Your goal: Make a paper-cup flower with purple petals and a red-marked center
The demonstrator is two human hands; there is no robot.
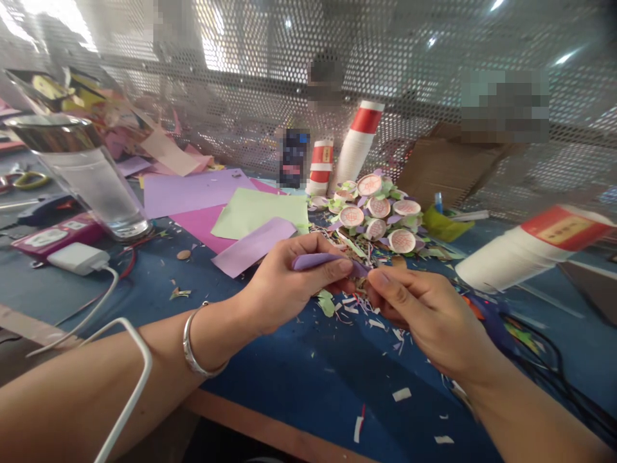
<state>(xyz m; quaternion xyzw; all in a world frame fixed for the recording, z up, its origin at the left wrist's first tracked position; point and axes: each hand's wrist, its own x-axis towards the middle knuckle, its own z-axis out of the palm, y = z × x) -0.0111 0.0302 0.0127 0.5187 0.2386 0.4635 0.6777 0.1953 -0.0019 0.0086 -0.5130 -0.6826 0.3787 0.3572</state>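
Note:
Over the blue table, my left hand (294, 276) is closed on a folded strip of purple paper (315, 260). The strip's other end runs to the fingertips of my right hand (414, 305), which pinch it. Part of the strip is hidden behind the left thumb and fingers. Just beyond the hands, paper scraps (328, 302) in green, white and purple are strewn about. Behind them sits a heap of small round pieces (378, 207) with reddish printed faces and bits of coloured paper. A lilac paper piece (255, 245) lies beside my left hand.
Green (263, 215) and purple (193, 193) sheets lie at the back left. Nearby stand a water-filled glass (103, 186) and a pink power strip (58, 236) with a white charger. Stacked paper cups (525, 251) lean at right. A white cable (144, 360) crosses my left forearm.

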